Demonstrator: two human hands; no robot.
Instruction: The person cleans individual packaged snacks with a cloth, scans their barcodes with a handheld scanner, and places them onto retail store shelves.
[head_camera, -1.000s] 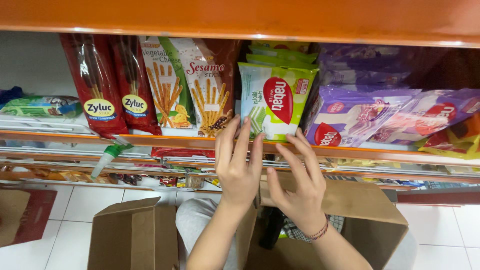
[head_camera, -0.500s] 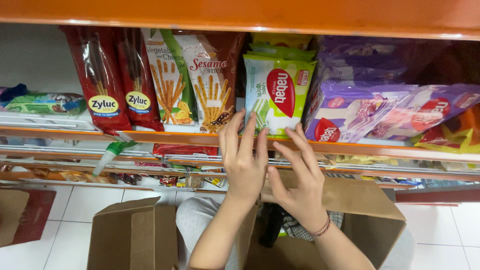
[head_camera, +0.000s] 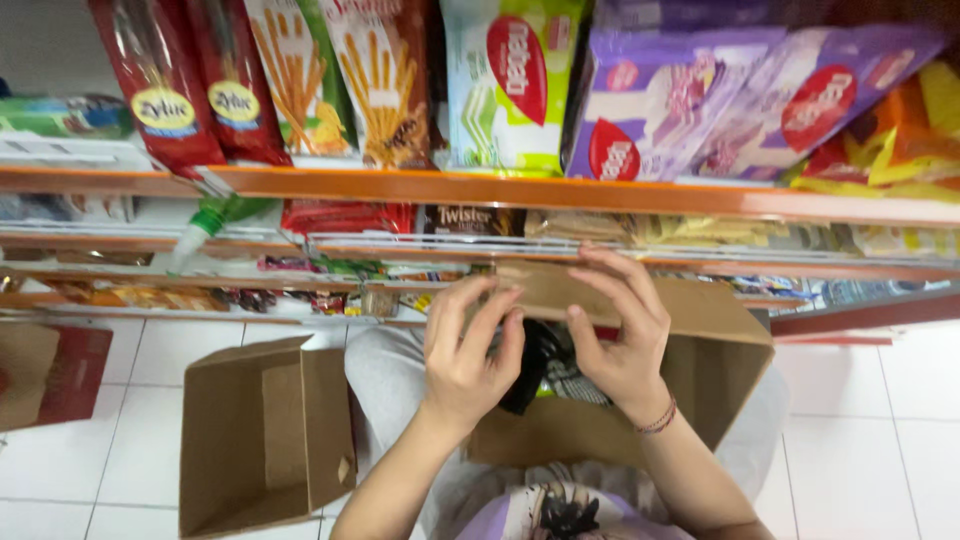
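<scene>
My left hand (head_camera: 468, 352) and my right hand (head_camera: 618, 330) hover side by side over an open cardboard box (head_camera: 722, 372) that rests on my lap. Both hands hold nothing and their fingers are spread. The fingertips of my right hand lie on the box's far flap (head_camera: 540, 288). Dark packets (head_camera: 545, 365) show inside the box between the two hands. Above them, on the orange-edged shelf (head_camera: 500, 190), stands a green-and-white snack pack (head_camera: 510, 85), apart from both hands.
The shelf also carries red packs (head_camera: 160, 90), biscuit-stick packs (head_camera: 380, 85) and purple packs (head_camera: 670, 100). Lower wire-fronted shelves (head_camera: 400, 245) hold more small packets. A second open cardboard box (head_camera: 260, 430) stands on the white tiled floor at the left.
Both hands have come down from the green-and-white pack on the shelf to just above the box on my lap. The view has tilted down with them.
</scene>
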